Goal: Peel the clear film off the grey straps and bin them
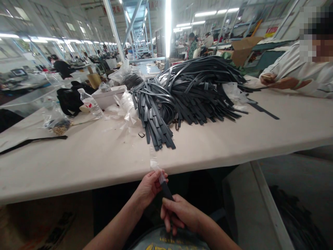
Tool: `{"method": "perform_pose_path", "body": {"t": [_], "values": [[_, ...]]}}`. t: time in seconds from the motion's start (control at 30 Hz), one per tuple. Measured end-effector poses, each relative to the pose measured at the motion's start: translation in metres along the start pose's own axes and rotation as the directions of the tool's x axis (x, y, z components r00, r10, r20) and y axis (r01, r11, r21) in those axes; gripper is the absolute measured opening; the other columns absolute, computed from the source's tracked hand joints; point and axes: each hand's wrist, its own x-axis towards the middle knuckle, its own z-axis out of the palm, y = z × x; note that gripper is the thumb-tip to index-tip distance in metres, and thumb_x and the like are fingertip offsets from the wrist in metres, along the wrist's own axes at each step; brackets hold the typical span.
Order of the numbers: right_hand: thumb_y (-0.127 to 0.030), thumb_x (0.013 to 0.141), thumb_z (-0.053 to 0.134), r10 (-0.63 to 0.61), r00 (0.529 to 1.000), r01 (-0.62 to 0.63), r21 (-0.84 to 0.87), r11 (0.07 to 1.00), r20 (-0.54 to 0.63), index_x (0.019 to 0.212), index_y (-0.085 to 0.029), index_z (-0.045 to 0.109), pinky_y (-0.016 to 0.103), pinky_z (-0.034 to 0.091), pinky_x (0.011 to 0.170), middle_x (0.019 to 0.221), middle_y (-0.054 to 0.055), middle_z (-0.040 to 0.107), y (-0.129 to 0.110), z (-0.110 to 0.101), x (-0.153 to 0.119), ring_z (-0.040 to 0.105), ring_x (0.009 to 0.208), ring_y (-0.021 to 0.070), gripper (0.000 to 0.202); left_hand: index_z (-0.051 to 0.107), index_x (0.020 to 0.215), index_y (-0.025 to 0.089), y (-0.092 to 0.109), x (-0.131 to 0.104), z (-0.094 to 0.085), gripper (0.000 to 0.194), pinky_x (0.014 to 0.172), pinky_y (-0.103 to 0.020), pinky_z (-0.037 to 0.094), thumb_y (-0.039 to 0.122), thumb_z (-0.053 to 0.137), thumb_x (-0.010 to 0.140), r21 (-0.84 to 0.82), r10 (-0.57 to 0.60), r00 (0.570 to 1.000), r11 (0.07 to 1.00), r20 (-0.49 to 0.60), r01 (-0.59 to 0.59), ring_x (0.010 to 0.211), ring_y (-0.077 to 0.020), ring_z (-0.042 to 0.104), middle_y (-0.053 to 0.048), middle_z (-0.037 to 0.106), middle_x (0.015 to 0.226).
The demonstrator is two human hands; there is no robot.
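1. Black strap (166, 190) — lower centre of the frame, below the near edge of the desk (104, 156). A narrow, flat strip; judged light, limp along its length, smooth-faced and likely slick.
2. Clear plastic sleeve (156, 166) — thin film rising from the strap's upper end toward the desk edge; judged flimsy, easily torn or creased.
3. Left hand (149, 185) — fingers closed, pinching the strap's upper end where the sleeve meets it.
4. Right hand (179, 212) — clenched around the strap's lower part, just below the left.
5. Hold advised — at the strap's flat faces near the end, not the film alone.
6. Pile of black straps (192, 90) — centre of frame, heaped, ends fanned toward the near edge.
7. Water bottle (90, 102), lying tilted, left of centre; bag of small metal parts (58, 126) near it.
8. Single strap (33, 141) at far left; crumpled plastic (127, 104) beside the pile.
9. Another person's hands (278, 81) resting on the desk, upper right — well apart from the work; nothing lies between strap and desk edge.
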Motion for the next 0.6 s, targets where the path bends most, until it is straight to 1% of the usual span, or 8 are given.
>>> {"method": "perform_pose_path", "body": {"t": [0.13, 0.27, 0.37, 0.43, 0.53, 0.6], "values": [[-0.068, 0.077, 0.056, -0.004, 1.0, 0.002, 0.062, 0.998, 0.025, 0.069, -0.011, 0.062, 0.016, 0.041, 0.031, 0.048, 0.002, 0.064, -0.001, -0.004, 0.002, 0.032, 0.023, 0.0025, 0.058, 0.071, 0.09, 0.012, -0.004, 0.001, -0.002, 0.029, 0.068, -0.023, 0.056, 0.033, 0.08, 0.073, 0.019, -0.016, 1.0, 1.0, -0.004, 0.016, 0.072, -0.0149, 0.069, -0.007, 0.075, 0.083], [-0.066, 0.077, 0.059, 0.005, 0.999, -0.011, 0.113, 0.994, 0.054, 0.069, -0.01, 0.062, 0.015, 0.04, 0.03, 0.049, 0.003, 0.065, 0.002, -0.008, 0.002, 0.032, 0.023, 0.0022, 0.057, 0.071, 0.092, 0.013, -0.003, 0.0, -0.003, 0.027, 0.07, -0.025, 0.056, 0.035, 0.076, 0.078, 0.018, -0.017, 1.0, 1.0, 0.001, 0.017, 0.075, -0.0155, 0.069, -0.008, 0.075, 0.084], [-0.066, 0.077, 0.058, 0.017, 0.997, -0.026, 0.129, 0.991, 0.07, 0.069, -0.009, 0.062, 0.015, 0.036, 0.028, 0.05, 0.005, 0.065, 0.007, -0.009, 0.004, 0.033, 0.023, 0.0026, 0.057, 0.072, 0.093, 0.011, -0.004, -0.001, -0.004, 0.031, 0.07, -0.024, 0.055, 0.035, 0.08, 0.074, 0.069, -0.004, 1.0, 0.998, 0.019, 0.003, 0.073, -0.0159, 0.069, -0.009, 0.075, 0.084], [-0.066, 0.078, 0.057, 0.004, 0.998, -0.013, 0.133, 0.991, 0.062, 0.07, -0.01, 0.062, 0.015, 0.038, 0.029, 0.05, 0.005, 0.065, 0.005, -0.008, 0.008, 0.032, 0.024, 0.0023, 0.057, 0.073, 0.092, 0.009, -0.008, -0.002, -0.004, 0.035, 0.069, -0.022, 0.054, 0.035, 0.082, 0.071, 0.12, 0.001, 0.999, 0.993, 0.037, -0.006, 0.07, -0.0144, 0.068, -0.01, 0.075, 0.082], [-0.068, 0.078, 0.056, -0.032, 0.999, 0.028, 0.133, 0.991, 0.026, 0.071, -0.011, 0.06, 0.017, 0.042, 0.032, 0.049, 0.003, 0.064, -0.006, -0.003, 0.016, 0.03, 0.024, 0.0019, 0.058, 0.073, 0.089, 0.008, -0.016, -0.004, -0.002, 0.039, 0.064, -0.02, 0.052, 0.039, 0.083, 0.068, 0.165, -0.019, 0.999, 0.986, 0.048, 0.01, 0.066, -0.0139, 0.067, -0.01, 0.074, 0.08], [-0.066, 0.08, 0.053, -0.038, 0.999, 0.038, 0.079, 0.996, -0.007, 0.074, -0.011, 0.061, 0.02, 0.045, 0.036, 0.052, 0.003, 0.065, -0.015, 0.0, 0.015, 0.032, 0.025, 0.0029, 0.056, 0.074, 0.085, 0.008, -0.017, -0.005, -0.001, 0.039, 0.061, -0.02, 0.051, 0.041, 0.084, 0.067, 0.176, -0.02, 0.999, 0.984, 0.041, 0.013, 0.065, -0.0143, 0.066, -0.01, 0.074, 0.078]]}}
